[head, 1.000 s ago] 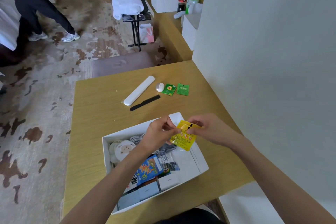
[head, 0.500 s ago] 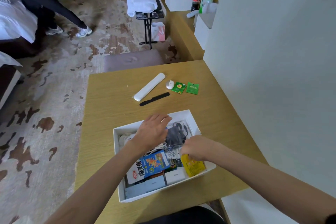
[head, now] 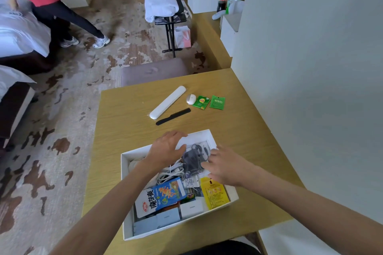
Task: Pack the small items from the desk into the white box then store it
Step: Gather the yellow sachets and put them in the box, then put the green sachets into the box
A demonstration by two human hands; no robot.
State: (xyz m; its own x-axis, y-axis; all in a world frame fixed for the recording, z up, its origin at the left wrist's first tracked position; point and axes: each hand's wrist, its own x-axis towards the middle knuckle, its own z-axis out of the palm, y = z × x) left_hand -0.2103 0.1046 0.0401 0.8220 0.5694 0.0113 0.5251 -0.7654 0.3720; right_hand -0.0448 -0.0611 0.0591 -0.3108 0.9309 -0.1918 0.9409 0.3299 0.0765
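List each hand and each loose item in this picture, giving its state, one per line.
white box: open, nearly full.
yellow sachet: inside the box.
long white case: closed, on the desk, unpacked.
black comb: flat on the desk, unpacked.
green sachets: two, on the desk.
left hand: open, over the box.
right hand: open, over the box.

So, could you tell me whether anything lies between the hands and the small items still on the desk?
Nothing visible does. The left hand and right hand are over the white cardboard box; beyond its far rim only bare wooden desk separates them from the black plastic comb and long white case.
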